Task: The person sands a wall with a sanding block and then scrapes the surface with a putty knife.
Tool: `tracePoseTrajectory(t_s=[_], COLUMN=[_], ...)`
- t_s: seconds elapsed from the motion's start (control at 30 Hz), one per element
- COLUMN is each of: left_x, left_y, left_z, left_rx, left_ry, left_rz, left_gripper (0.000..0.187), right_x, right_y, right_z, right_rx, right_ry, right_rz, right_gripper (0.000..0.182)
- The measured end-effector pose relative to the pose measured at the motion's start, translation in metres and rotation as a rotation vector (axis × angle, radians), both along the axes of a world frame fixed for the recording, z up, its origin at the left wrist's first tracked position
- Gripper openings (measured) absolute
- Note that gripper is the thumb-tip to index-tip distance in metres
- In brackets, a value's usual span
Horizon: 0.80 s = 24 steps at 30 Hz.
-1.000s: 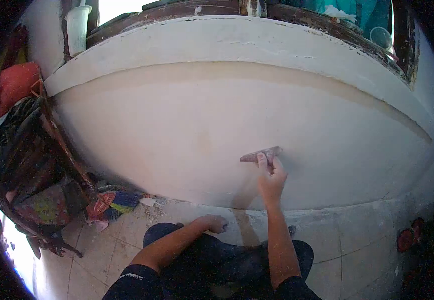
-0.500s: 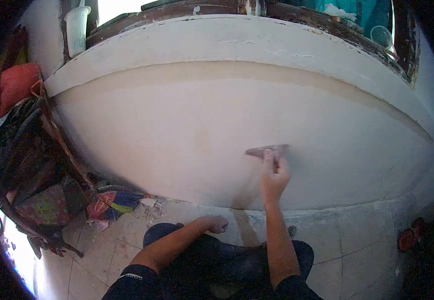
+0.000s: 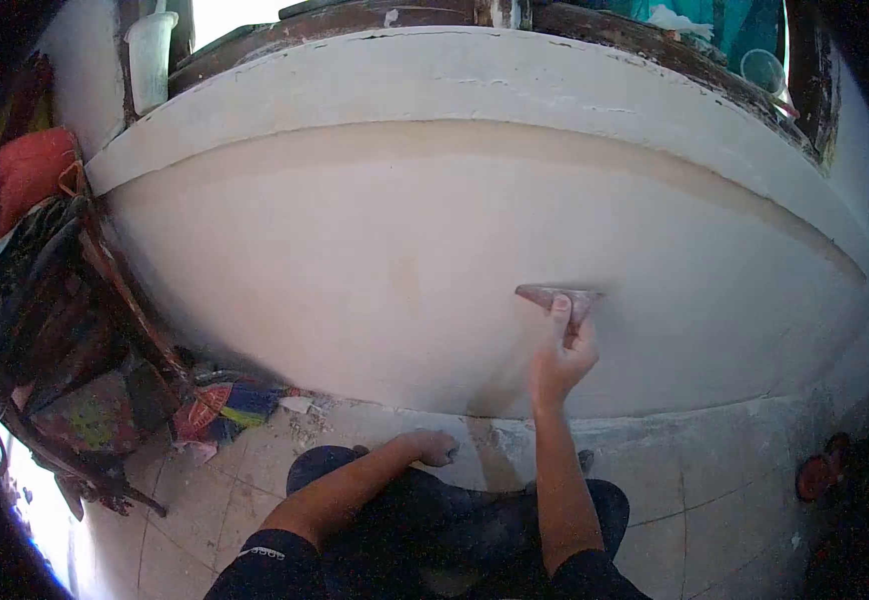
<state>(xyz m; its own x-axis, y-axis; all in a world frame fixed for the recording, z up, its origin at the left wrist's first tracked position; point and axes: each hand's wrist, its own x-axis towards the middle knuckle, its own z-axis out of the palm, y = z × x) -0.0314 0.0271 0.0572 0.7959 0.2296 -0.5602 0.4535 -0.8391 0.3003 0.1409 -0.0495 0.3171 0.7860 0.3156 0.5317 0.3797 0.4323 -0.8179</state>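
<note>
A thin brownish sheet or pad [image 3: 577, 296], bent into a flat triangular shape, is pinched between the thumb and fingers of my right hand [image 3: 567, 352]. Its upper edge lies against the pale wall [image 3: 355, 250], right of the wall's middle. My left hand [image 3: 433, 448] rests by my left knee with its fingers curled in; whether anything is inside them is hidden.
A white ledge [image 3: 435, 80] runs above the wall, with a white plastic container [image 3: 151, 60] at left and a clear cup [image 3: 763, 72] at right. Bundled cloths and a red bag [image 3: 33, 165] pile up at left. Reddish objects [image 3: 823, 468] lie on the tiled floor [image 3: 645, 475] at right.
My right hand has moved a little to the right along the wall with the brownish pad. My left hand has stayed in place.
</note>
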Motion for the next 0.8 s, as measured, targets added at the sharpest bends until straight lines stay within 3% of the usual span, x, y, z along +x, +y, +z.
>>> tracePoseTrajectory(t_s=[0.1,0.17,0.23,0.3,0.37,0.53,0.6,0.63,0.67,0.73,0.8], left_x=[0.003,0.004,0.002,0.001,0.001,0.001,-0.007,-0.010,-0.008,-0.004,-0.002], left_y=[0.004,0.005,0.001,-0.006,-0.010,-0.006,0.017,0.025,0.014,-0.017,-0.006], left_z=[-0.017,-0.025,-0.006,0.020,0.025,0.015,-0.063,-0.092,-0.062,0.041,0.013], left_rx=[0.016,0.026,0.002,-0.008,-0.021,0.011,0.032,0.052,0.050,0.004,-0.024], left_ry=[0.037,0.045,0.024,0.061,0.096,-0.013,-0.121,-0.226,-0.226,0.021,0.016], left_rz=[0.023,0.025,-0.068,-0.017,0.032,-0.004,-0.103,-0.199,-0.199,0.037,0.045], left_gripper=[0.032,0.032,0.032,0.031,0.031,0.029,0.029,0.029,0.029,0.031,0.031], right_x=[-0.001,-0.009,-0.009,-0.008,-0.005,0.008,0.005,0.000,-0.005,-0.018,-0.018], right_y=[0.007,0.011,0.009,0.008,0.006,0.005,0.014,0.020,0.023,0.021,0.017], right_z=[-0.011,-0.027,-0.032,-0.028,-0.016,-0.013,-0.036,-0.051,-0.059,-0.053,-0.046], right_rx=[0.150,-0.049,-0.201,-0.354,-0.004,0.097,0.073,-0.021,-0.116,-0.163,-0.207], right_ry=[0.059,-0.070,-0.191,-0.313,-0.097,0.068,0.097,-0.044,-0.184,-0.185,-0.185], right_rz=[-0.016,0.062,0.033,0.005,0.037,-0.029,-0.020,-0.029,-0.036,0.046,0.128], right_gripper=[0.031,0.030,0.028,0.027,0.031,0.032,0.031,0.031,0.032,0.031,0.029])
